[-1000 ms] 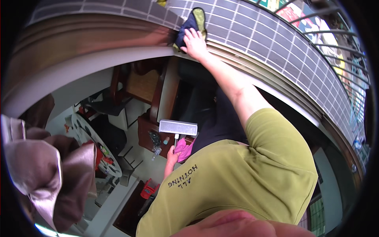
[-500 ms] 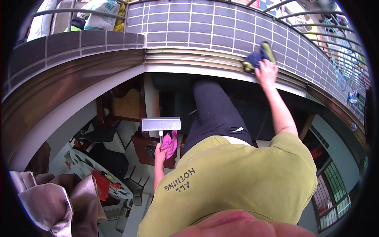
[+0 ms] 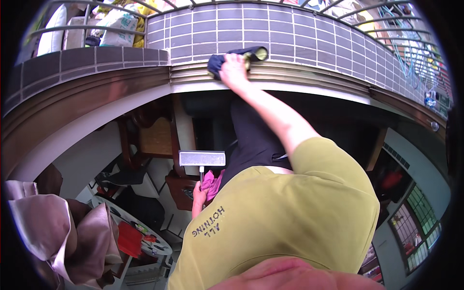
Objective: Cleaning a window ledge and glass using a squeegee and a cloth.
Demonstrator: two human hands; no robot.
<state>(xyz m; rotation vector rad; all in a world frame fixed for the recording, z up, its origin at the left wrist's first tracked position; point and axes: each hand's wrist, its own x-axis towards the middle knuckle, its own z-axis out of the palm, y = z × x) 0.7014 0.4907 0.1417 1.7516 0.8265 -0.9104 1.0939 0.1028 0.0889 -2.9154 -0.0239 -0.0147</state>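
My right hand (image 3: 234, 71) presses a dark blue and yellow-green cloth (image 3: 256, 52) onto the metal window track (image 3: 299, 73), near the corner where the frame turns. Its fingers are closed on the bunched cloth, part of which rests against the grey tiled ledge (image 3: 290, 36). Lower down, my left hand (image 3: 198, 195) grips the handle of a window squeegee (image 3: 202, 158) with a wide, pale grey head held upward. A pink cloth (image 3: 211, 185) is bunched against that same hand and handle; how the fingers hold it is partly hidden.
Metal bars (image 3: 401, 31) fence the outer edge of the ledge. Outside at upper left lie white sacks (image 3: 118, 26). Shiny curtain fabric (image 3: 41, 227) hangs at lower left, beside a table (image 3: 164, 249). A wooden chair (image 3: 157, 137) stands below the sill.
My right hand has slid the dark cloth left along the window track, close to the frame's corner. My left hand still holds the squeegee and pink cloth, slightly lower in view.
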